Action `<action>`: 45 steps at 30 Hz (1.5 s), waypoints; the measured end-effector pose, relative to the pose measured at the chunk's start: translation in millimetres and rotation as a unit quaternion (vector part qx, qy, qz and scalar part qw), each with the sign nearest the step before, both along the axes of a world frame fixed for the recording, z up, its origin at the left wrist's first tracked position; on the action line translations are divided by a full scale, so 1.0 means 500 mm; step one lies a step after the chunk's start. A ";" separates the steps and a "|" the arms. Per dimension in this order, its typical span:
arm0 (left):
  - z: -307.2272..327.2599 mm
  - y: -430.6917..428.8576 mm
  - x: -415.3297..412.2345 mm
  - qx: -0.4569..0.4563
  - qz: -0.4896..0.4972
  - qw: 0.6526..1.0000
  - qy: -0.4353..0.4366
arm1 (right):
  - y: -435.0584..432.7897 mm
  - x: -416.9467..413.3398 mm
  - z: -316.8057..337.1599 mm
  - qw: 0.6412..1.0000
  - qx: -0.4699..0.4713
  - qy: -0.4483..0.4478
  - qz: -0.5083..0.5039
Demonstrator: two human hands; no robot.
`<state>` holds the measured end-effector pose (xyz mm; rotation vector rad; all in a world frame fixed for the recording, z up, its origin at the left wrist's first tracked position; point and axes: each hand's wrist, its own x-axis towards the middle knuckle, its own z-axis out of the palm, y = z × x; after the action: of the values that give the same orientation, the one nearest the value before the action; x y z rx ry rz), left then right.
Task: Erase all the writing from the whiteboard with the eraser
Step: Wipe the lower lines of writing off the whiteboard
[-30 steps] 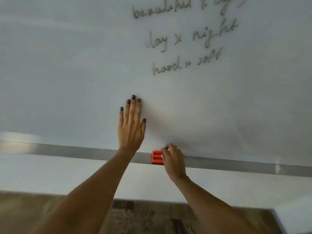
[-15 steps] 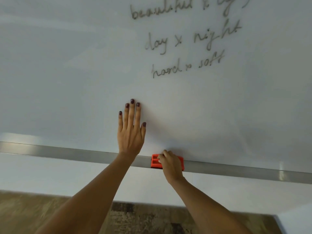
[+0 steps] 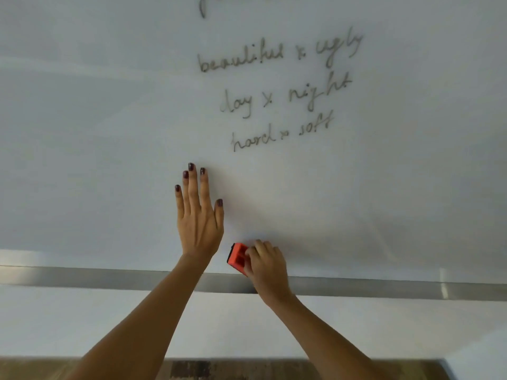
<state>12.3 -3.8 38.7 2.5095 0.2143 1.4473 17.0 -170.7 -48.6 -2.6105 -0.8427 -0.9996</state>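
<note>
A white whiteboard (image 3: 96, 138) fills most of the view. Grey handwriting (image 3: 279, 97) sits in its upper middle: "beautiful x ugly", "day x night", "hard x soft", and part of a cut-off line at the top edge. My left hand (image 3: 199, 215) lies flat on the board below the writing, fingers pointing up and held close together. My right hand (image 3: 266, 266) grips an orange eraser (image 3: 237, 257) with a black pad, tilted, low on the board just above the tray. Its right half is hidden by my fingers.
A metal tray (image 3: 82, 278) runs along the board's bottom edge. Below it is a white wall (image 3: 68, 322), then a strip of wood-patterned floor (image 3: 41, 368) at the bottom of the view.
My right hand closed over the eraser on the tray and lifted it up onto the board. The view tilted up, showing more writing. My left hand stayed flat on the board.
</note>
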 end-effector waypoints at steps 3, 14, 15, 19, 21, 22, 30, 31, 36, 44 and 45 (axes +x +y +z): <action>0.040 -0.013 0.006 -0.021 -0.016 0.999 -0.024 | 0.007 -0.003 0.094 0.988 0.141 -0.068 0.002; 0.158 -0.010 0.017 -0.042 -0.027 0.993 -0.108 | -0.024 0.034 0.414 0.855 0.477 -0.194 -0.056; 0.163 -0.006 0.020 -0.042 -0.024 0.993 -0.109 | -0.025 0.044 0.424 0.851 0.484 -0.191 -0.062; 0.175 0.011 0.031 -0.049 -0.035 0.993 -0.099 | -0.008 0.065 0.420 0.869 0.439 -0.218 -0.072; 0.174 0.018 0.038 -0.040 -0.041 0.994 -0.097 | 0.002 0.066 0.400 0.879 0.410 -0.233 -0.070; 0.173 0.021 0.041 -0.037 -0.041 0.994 -0.097 | 0.006 0.065 0.387 0.888 0.390 -0.234 -0.069; 0.155 0.047 0.065 -0.004 -0.030 0.994 -0.107 | -0.040 0.085 0.336 0.931 0.279 -0.229 -0.058; 0.153 0.051 0.068 0.002 -0.027 0.993 -0.112 | -0.049 0.091 0.347 0.916 0.320 -0.229 -0.072; 0.143 0.058 0.083 0.023 -0.009 0.990 -0.140 | -0.034 0.095 0.371 0.901 0.361 -0.228 -0.073; 0.132 0.068 0.103 0.057 0.008 0.982 -0.181 | -0.074 0.121 0.398 0.839 0.489 -0.218 -0.095; 0.131 0.068 0.105 0.059 0.010 0.981 -0.186 | -0.065 0.117 0.399 0.841 0.485 -0.220 -0.092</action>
<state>64.8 30.1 104.3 2.2689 0.0875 1.9524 75.6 -203.5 150.8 -1.6108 -0.0474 -1.5746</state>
